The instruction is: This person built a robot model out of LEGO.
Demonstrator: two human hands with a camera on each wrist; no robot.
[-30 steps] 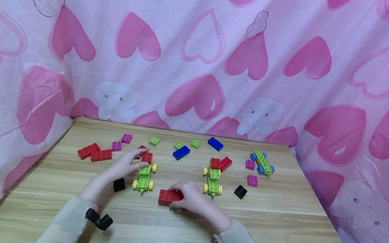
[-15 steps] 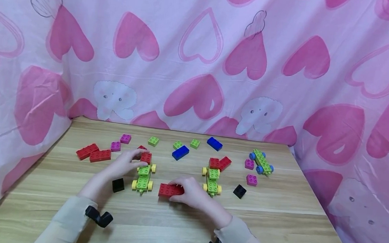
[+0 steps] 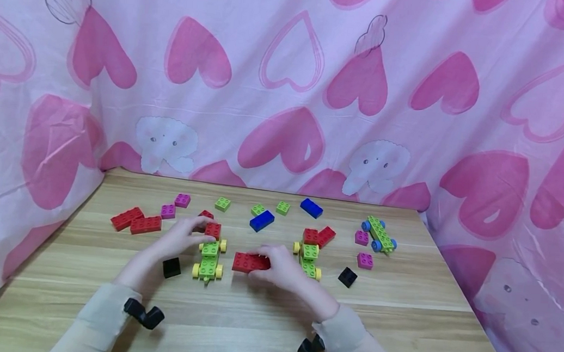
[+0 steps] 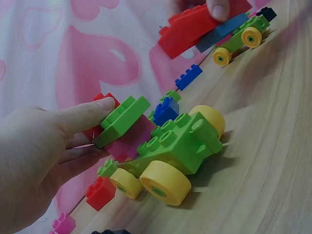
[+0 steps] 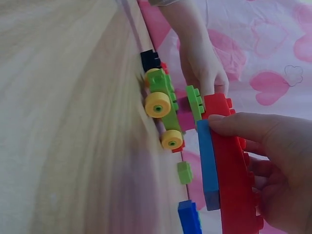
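My left hand pinches the raised end of a green toy car with yellow wheels. Thumb and fingers sit at its stacked red, green and magenta bricks, as the left wrist view shows. In my right hand is a long red brick, gripped between thumb and fingers. A blue brick is fixed to its underside, hidden in the head view. The red brick is off the table, between the left car and a second yellow-wheeled car, which my right hand partly covers.
Red bricks and magenta bricks lie at the left. Green bricks and blue bricks are along the back. Black bricks flank the cars. A blue-wheeled green car stands at the right. A pink curtain borders the table.
My right hand has lifted the long red brick and carried it away from me, toward the back, now overlapping the second car. My left hand stays at the left car.
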